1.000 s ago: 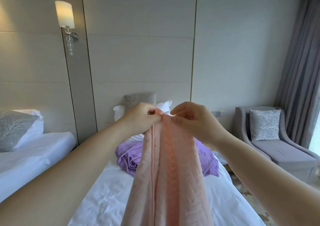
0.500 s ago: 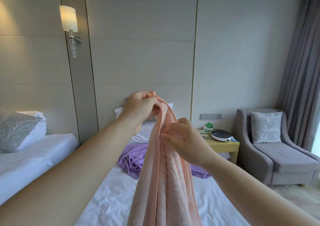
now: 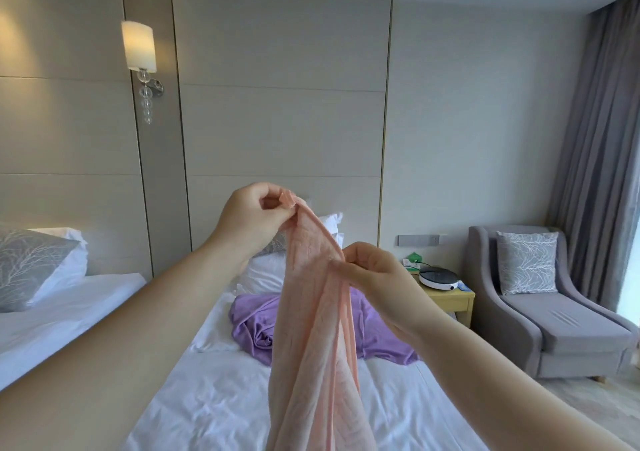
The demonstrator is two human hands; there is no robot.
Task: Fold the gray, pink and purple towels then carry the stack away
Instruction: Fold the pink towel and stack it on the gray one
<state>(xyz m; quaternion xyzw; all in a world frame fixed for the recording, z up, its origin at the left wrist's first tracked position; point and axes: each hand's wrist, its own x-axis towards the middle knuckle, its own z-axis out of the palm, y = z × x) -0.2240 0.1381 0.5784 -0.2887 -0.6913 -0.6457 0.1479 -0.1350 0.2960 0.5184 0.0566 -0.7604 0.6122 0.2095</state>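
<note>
Hanging above the white bed (image 3: 207,409), one pink towel (image 3: 311,329), gathered lengthwise, top corner pinched in the left hand (image 3: 252,222), an edge lower down pinched by the right hand (image 3: 377,274); one purple towel (image 3: 256,326), crumpled, lying on the bed behind it, near the pillows (image 3: 329,223).

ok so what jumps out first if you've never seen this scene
The pink towel hangs in a bunched strip down the middle of the view, its top corner pinched by the left hand and an edge lower down pinched by the right hand. Behind it a crumpled purple towel lies on the white bed, and a lit wall lamp glows at upper left.
</note>
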